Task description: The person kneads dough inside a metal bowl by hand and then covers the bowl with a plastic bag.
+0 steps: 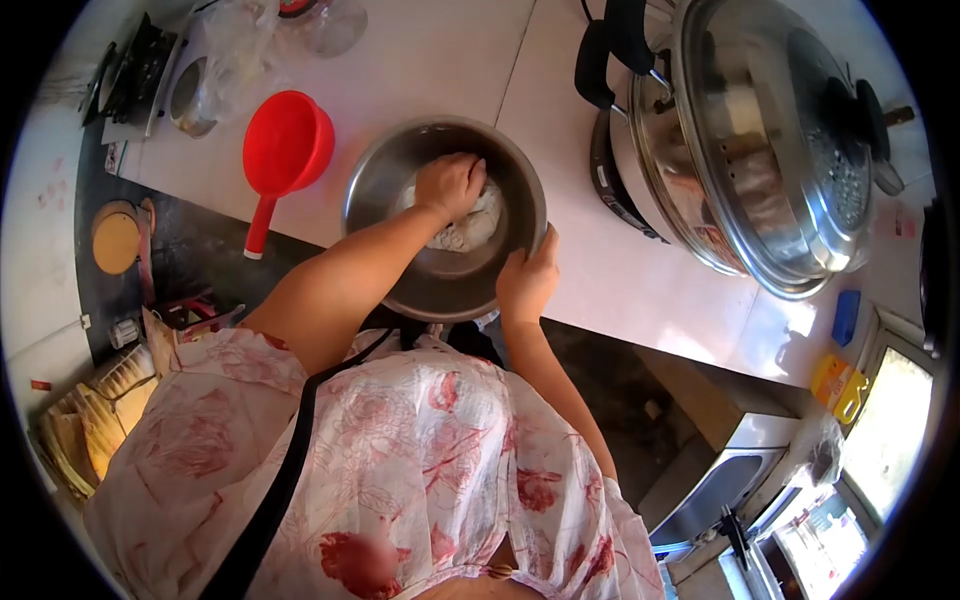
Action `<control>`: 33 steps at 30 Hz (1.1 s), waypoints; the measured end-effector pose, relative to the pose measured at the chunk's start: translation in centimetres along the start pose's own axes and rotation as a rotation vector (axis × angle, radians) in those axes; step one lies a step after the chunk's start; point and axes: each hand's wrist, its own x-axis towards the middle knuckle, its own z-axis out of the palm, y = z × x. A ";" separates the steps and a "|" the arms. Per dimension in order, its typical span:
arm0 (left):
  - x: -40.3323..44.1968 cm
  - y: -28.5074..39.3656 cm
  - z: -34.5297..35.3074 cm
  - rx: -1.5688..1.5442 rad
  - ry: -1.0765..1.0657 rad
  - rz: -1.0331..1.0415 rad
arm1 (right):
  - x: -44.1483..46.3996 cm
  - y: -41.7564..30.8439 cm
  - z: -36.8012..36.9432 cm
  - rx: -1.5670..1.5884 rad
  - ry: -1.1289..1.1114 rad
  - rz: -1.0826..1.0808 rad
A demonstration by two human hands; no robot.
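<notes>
A steel bowl (pixel 365 190) stands at the counter's near edge, with a lump of pale dough (pixel 470 232) in its bottom. My left hand (pixel 450 186) is inside the bowl, closed with its fingers curled down on the dough; the fingertips are hidden. On the bowl's right side, my right hand (pixel 528 278) grips the rim, its thumb along the outside and the other fingers partly out of sight.
Left of the bowl, a red ladle-like scoop (pixel 285 145) lies with its handle past the counter edge. A large lidded steel pot (pixel 770 130) stands at the right. A clear plastic bag (pixel 240 60) is at the back left, and a yellow package (pixel 835 385) at the far right.
</notes>
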 end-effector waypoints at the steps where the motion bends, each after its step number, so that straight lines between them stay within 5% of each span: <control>1: 0.3 -0.1 0.0 0.002 -0.001 -0.009 | 0.0 -0.2 0.0 0.029 0.003 0.018; 17: 3.2 -0.4 -0.4 0.011 -0.086 0.090 | 0.0 -0.3 1.4 -0.039 0.161 -0.015; 23: 1.9 1.3 -3.5 -0.166 -0.326 -0.007 | 0.0 0.2 1.8 -0.040 0.198 -0.025; 26: -0.6 1.6 -2.9 -0.014 -0.147 -0.058 | 0.2 0.5 2.0 -0.094 0.208 -0.061; 30: -5.1 2.7 -2.9 -0.001 -0.183 0.034 | 0.3 0.6 2.0 -0.091 0.192 -0.040; 33: -7.6 2.7 -2.5 -0.060 0.097 0.185 | 0.4 0.6 2.1 -0.060 0.180 -0.052</control>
